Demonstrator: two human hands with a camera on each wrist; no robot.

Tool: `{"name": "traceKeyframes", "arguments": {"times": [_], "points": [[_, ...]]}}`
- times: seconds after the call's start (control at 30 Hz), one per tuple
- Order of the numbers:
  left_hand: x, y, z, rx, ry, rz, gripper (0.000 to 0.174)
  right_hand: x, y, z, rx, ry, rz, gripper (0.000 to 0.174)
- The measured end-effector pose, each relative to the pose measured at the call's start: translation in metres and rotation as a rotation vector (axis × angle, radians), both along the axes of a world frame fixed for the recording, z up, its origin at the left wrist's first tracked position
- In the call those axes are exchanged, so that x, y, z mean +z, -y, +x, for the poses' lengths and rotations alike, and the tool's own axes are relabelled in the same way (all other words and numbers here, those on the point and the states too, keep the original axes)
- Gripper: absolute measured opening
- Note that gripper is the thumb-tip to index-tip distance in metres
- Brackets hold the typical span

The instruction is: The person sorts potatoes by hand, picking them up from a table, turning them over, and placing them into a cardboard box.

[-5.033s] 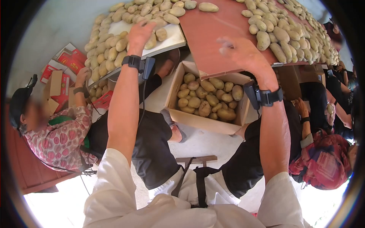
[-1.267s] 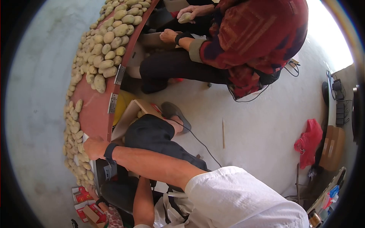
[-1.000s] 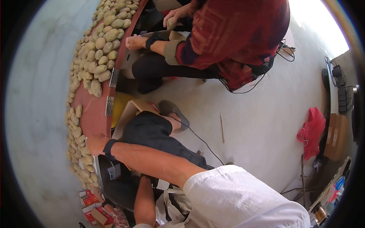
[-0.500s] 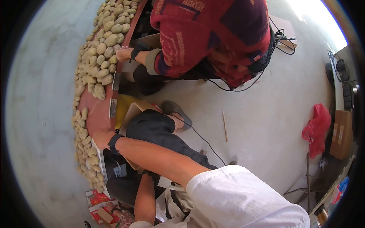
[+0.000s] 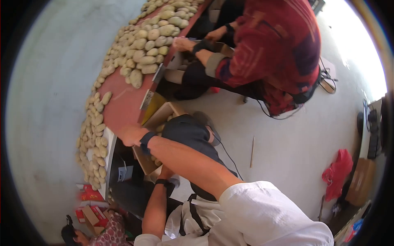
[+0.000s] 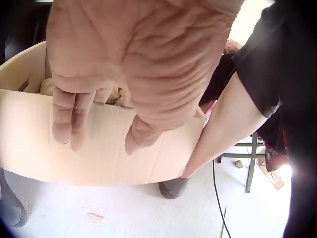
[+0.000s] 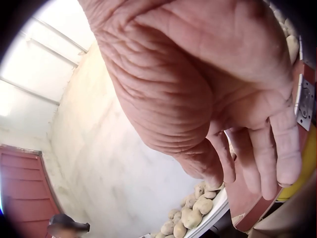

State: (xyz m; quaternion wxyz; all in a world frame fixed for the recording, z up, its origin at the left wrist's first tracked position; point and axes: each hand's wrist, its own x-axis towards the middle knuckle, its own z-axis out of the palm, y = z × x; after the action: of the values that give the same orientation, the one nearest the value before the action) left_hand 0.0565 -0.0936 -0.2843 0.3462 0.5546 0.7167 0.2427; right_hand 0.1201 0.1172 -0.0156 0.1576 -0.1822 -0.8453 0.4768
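In the head view my right hand point(image 5: 132, 134) reaches across the red tabletop point(image 5: 119, 108), beside its front edge. The right wrist view shows that palm bare, its fingers point(image 7: 262, 158) extended and holding nothing. My left hand point(image 6: 133, 64) is at the rim of a cardboard box point(image 6: 99, 163) below. There the thumb and two fingers lie outside the wall, while other fingers pass behind the rim, gripping the wall. Potatoes sit inside the box, mostly hidden by my leg and arm. More potatoes point(image 5: 95, 137) lie along the white panel point(image 5: 110, 151).
A large heap of potatoes point(image 5: 143, 49) covers the far tabletop. A person in a red patterned jacket point(image 5: 275, 49) sits beside it. Another person point(image 5: 108, 231) sits near red cartons point(image 5: 94, 213). A cable point(image 5: 230, 158) and a thin stick point(image 5: 252, 151) lie on the floor.
The head view has swung right since five seconds ago. My left hand has gone from the potatoes on the white panel down to the box. My right hand stays over the tabletop's front part.
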Motion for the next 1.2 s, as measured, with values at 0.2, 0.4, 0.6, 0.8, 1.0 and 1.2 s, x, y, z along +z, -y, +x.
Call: {"name": "traceKeyframes", "arguments": {"times": [0.2, 0.4, 0.6, 0.8, 1.0, 1.2], "points": [[0.1, -0.028, 0.025, -0.009, -0.293, -0.349, 0.059, -0.002, -0.012, -0.015, 0.214, 0.172, 0.355, 0.026], [0.202, -0.015, -0.013, 0.242, -0.307, -0.31, 0.045, -0.014, -0.023, -0.043, 0.206, 0.078, 0.5, 0.033], [0.252, -0.015, -0.08, 0.226, -0.389, -0.212, 0.048, -0.009, -0.02, -0.065, 0.157, 0.174, 0.512, 0.047], [0.253, -0.037, -0.137, 0.327, -0.463, -0.013, 0.043, -0.02, -0.017, -0.088, 0.137, 0.181, 0.548, 0.059], [0.263, -0.014, -0.126, 0.235, -0.401, -0.181, 0.032, -0.015, -0.013, -0.112, 0.194, 0.275, 0.565, 0.055], [0.283, -0.021, -0.118, 0.071, -0.449, -0.014, 0.026, -0.016, -0.019, -0.15, 0.261, 0.264, 0.705, 0.043]]}}
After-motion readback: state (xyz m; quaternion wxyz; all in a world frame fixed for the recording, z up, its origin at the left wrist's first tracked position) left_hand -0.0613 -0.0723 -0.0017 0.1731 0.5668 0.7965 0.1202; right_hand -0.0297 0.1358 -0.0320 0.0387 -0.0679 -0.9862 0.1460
